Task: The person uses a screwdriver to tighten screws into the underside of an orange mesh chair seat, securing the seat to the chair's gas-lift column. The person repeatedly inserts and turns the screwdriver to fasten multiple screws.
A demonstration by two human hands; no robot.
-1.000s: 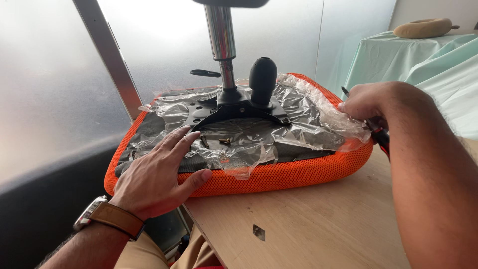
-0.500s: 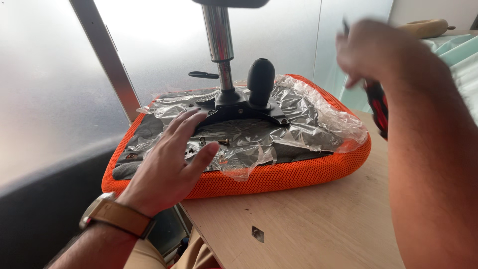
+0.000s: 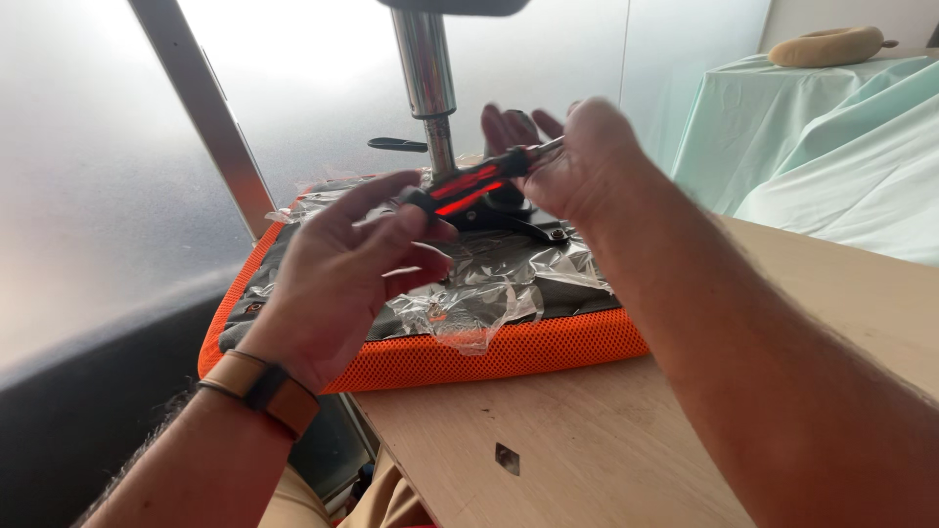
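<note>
Head view shows both hands raised above an orange seat cushion that lies upside down on a wooden table. The left hand, at about 9 o'clock from the middle of the picture, has its fingers curled, and its thumb and fingertips pinch the black end of a screwdriver with a red and black handle. The right hand, at about 1 o'clock, is closed around the other end of the screwdriver, where the metal shaft comes out; the fingers are pressed together on it. The tool hangs in the air between the two hands, tilted, with the left end lower. It is above the cushion and does not touch it.

The underside of the cushion is covered with crumpled clear plastic wrap. A black metal plate sits on it, and a shiny metal post rises from the plate toward 12 o'clock. A tan watch strap is on the left wrist. At 2 o'clock, pale green cloth covers furniture, well apart from the hands.
</note>
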